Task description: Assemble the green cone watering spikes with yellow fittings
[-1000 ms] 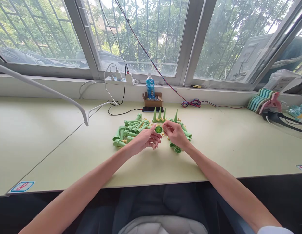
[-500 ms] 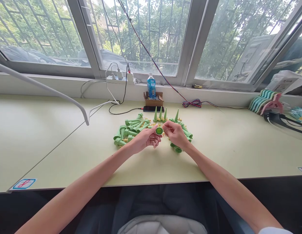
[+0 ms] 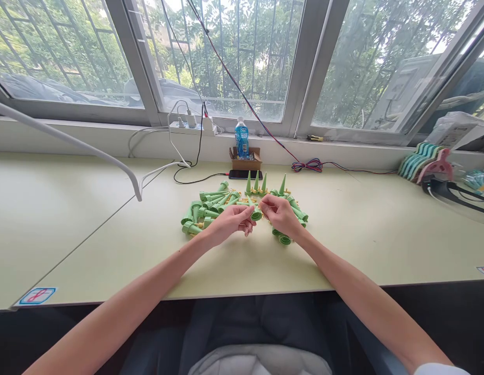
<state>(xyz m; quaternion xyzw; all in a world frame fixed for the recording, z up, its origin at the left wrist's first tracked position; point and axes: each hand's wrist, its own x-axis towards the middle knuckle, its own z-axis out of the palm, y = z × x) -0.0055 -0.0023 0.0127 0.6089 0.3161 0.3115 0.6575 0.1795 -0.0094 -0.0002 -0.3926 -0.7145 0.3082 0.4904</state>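
Observation:
My left hand [image 3: 238, 219] pinches a green plastic watering spike [image 3: 256, 214], its round open end tilted down toward me and its tip pointing away. Close beside it, my right hand [image 3: 278, 211] has thumb and forefinger pressed together at the spike's right side; whatever sits between those fingertips is too small to make out. Left of my hands lies a heap of green spikes [image 3: 212, 203], some with yellow nozzles. Several more green spikes [image 3: 299, 211] lie partly hidden behind my right hand. Behind my hands, three spikes [image 3: 256, 183] stand upright, with another upright spike [image 3: 282, 185] to their right.
At the back, a phone [image 3: 245, 174] on a cable lies before a small cardboard box [image 3: 245, 162] and a blue-labelled bottle [image 3: 242, 139]. A bundled red-blue wire [image 3: 307, 165] rests near the sill. Clothes hangers [image 3: 425, 162] are at far right; a white bent tube [image 3: 109, 156] crosses the left.
The spike in my left hand has tipped: its open end faced me before and now points lower, with its cone showing. My right hand stays almost in place beside it.

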